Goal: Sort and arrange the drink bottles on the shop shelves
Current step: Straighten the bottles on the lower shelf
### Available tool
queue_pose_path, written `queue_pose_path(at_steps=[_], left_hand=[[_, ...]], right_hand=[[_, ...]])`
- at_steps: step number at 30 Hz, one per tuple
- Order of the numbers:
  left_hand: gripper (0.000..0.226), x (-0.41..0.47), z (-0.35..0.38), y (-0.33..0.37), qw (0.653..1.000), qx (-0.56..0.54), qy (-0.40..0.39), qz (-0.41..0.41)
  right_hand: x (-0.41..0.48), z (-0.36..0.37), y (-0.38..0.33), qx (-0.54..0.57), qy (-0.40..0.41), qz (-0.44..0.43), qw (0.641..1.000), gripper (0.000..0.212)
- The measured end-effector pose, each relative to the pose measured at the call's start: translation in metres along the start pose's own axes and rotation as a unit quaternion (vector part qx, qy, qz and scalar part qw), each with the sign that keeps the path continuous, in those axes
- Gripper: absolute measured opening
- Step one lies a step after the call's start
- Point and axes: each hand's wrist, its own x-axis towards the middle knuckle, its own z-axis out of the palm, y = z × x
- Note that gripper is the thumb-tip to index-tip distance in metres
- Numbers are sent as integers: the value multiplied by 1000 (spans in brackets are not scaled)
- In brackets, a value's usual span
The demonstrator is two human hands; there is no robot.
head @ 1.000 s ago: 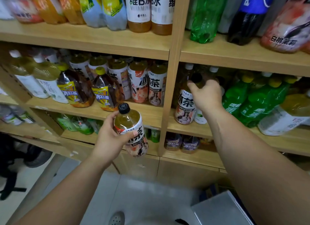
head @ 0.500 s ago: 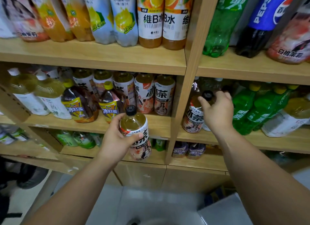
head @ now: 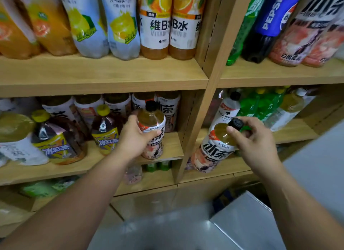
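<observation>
My left hand [head: 135, 137] grips a black-capped tea bottle with a white and pink label [head: 152, 126] at the front right of the middle left shelf [head: 89, 167], in front of a row of like bottles [head: 167, 110]. My right hand [head: 255, 138] grips the black cap and neck of a second, matching tea bottle [head: 216, 147]. That bottle leans forward at the left end of the middle right shelf [head: 221, 170], beside the upright post [head: 201, 119].
Yellow-capped iced-tea bottles [head: 106, 132] stand left of my left hand. Green soda bottles [head: 260, 104] and a white bottle [head: 229, 106] fill the right shelf behind my right hand. Orange, lemon and cola bottles line the top shelf [head: 111, 72]. A grey box [head: 247, 221] sits low right.
My left hand carried its bottle up and right onto the middle left shelf. My right hand pulled the second bottle forward by its cap, tilting it out from the right shelf.
</observation>
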Motion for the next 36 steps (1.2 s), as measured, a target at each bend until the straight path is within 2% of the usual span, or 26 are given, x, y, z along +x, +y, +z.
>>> queue_pose_path(at_steps=[4, 8, 15, 20, 23, 28, 32, 36], left_hand=[[76, 19, -2, -1, 998, 42, -22, 31], [80, 26, -5, -4, 995, 83, -40, 49], [63, 23, -16, -9, 992, 90, -69, 50], [60, 19, -19, -8, 991, 105, -70, 47], [63, 21, -23, -7, 983, 159, -72, 50], [61, 15, -23, -6, 977, 200, -58, 36], [81, 16, -22, -8, 969, 238, -56, 43], [92, 11, -20, -6, 972, 224, -58, 34]], right_hand=[[-11, 8, -24, -30, -35, -69, 997, 18], [-11, 24, -36, -37, -81, -83, 993, 17], [-6, 63, -55, -40, -111, -117, 986, 21], [8, 86, -61, -73, -100, -136, 983, 30], [14, 98, -61, -121, -113, -148, 975, 39], [24, 106, -54, -133, -93, -140, 977, 40], [25, 116, -50, -163, -76, -140, 974, 44], [10, 126, -43, -146, -31, -172, 974, 49]])
